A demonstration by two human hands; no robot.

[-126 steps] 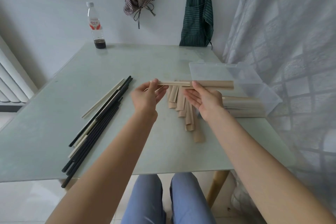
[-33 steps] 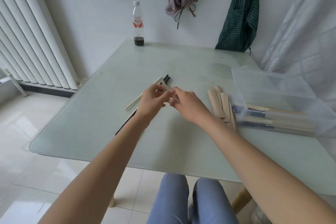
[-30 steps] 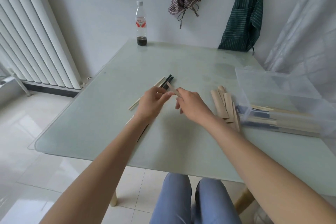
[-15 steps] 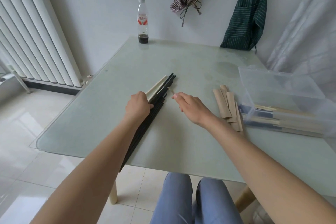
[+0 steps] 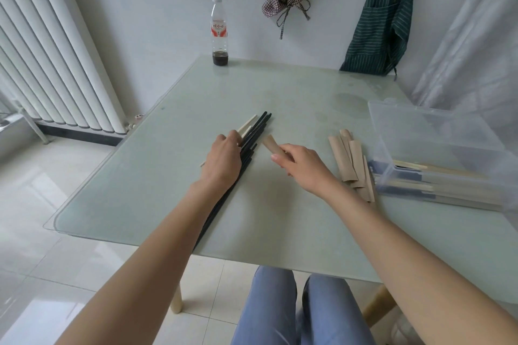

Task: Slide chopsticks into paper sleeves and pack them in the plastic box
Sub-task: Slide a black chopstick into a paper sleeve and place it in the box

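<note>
Left hand [image 5: 224, 161] lay palm-down on the chopsticks [image 5: 253, 134], fingers curled over the pale ones at the bundle's left side; whether it actually gripped any, could not tell. Bundle of black and pale sticks ran diagonally across the tabletop [image 5: 294, 98], its near end reaching the front edge under the left forearm.

Right hand [image 5: 301, 165] was closed around one tan paper sleeve [image 5: 270, 143], the sleeve's free end pointing up-left, just beside the black sticks, not touching them.

Loose sleeves [image 5: 351, 161] lay fanned to the right of that hand, close against the plastic box [image 5: 437, 154]. Box sat at the tabletop's right side; sleeved chopsticks lay flat inside along its near wall.

Open glass showed beyond both hands, up to the bottle [image 5: 219, 32] standing at the far edge. Bare strip along the left edge too.
</note>
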